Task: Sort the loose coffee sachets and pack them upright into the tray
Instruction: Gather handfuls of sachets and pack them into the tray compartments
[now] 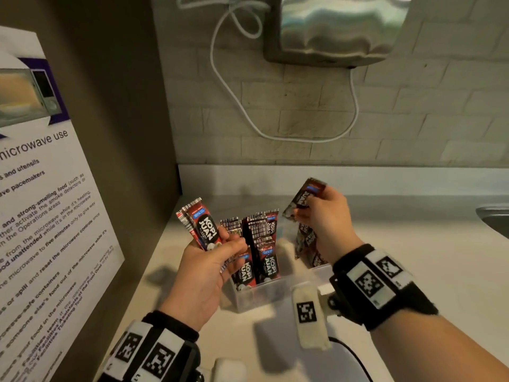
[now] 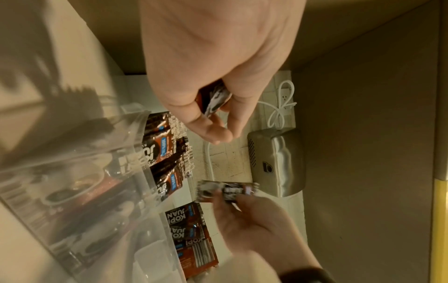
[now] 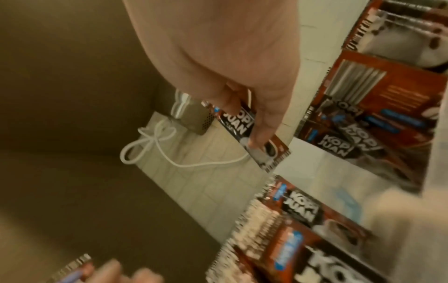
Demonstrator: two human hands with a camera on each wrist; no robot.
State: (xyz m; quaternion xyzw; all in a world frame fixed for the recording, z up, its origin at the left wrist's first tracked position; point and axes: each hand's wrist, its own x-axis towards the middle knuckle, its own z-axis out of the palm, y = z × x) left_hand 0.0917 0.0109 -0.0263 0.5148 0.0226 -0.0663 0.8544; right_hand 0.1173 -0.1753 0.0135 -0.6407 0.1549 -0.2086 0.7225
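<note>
A clear plastic tray (image 1: 278, 295) sits on the pale counter with several red-and-black Kopi Juan sachets (image 1: 264, 244) standing upright in it. My left hand (image 1: 209, 266) hovers at the tray's left end and grips a small bunch of sachets (image 1: 199, 224), seen between thumb and fingers in the left wrist view (image 2: 213, 99). My right hand (image 1: 322, 219) is above the tray's far right and pinches one sachet (image 1: 305, 198) tilted up; the right wrist view shows this sachet (image 3: 252, 134) under the fingers. More sachets (image 1: 308, 244) stand at the tray's right end.
A brown cabinet side with a microwave notice (image 1: 41, 216) closes off the left. Behind is a tiled wall with a steel dispenser (image 1: 336, 26) and a looped white cable (image 1: 242, 100). A sink edge (image 1: 495, 219) lies at the far right.
</note>
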